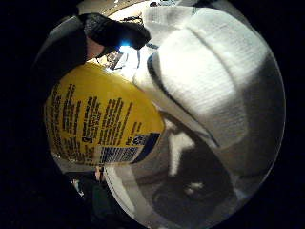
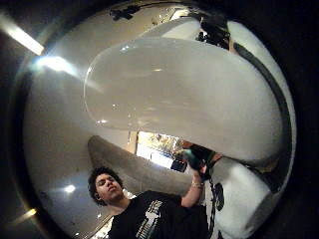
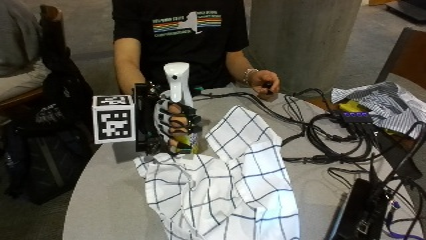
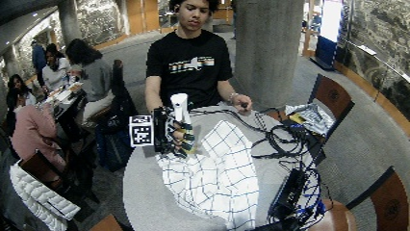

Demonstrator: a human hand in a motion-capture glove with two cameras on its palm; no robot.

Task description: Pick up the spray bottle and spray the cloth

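Outside view: the spray bottle (image 3: 178, 100) is held upright by the gloved right hand (image 3: 172, 124), whose fingers are curled round its body, just above the near-left edge of the checked cloth (image 3: 233, 185). The cloth is spread crumpled on the round table (image 3: 100, 200). Cables (image 3: 319, 135) are seen at right.

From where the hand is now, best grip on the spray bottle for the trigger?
Grip the spray bottle at the narrow neck just under its white head, coming from the side. It stands upright over the checked cloth, and the gloved right hand already holds the body below, so shifting up should reach the trigger.
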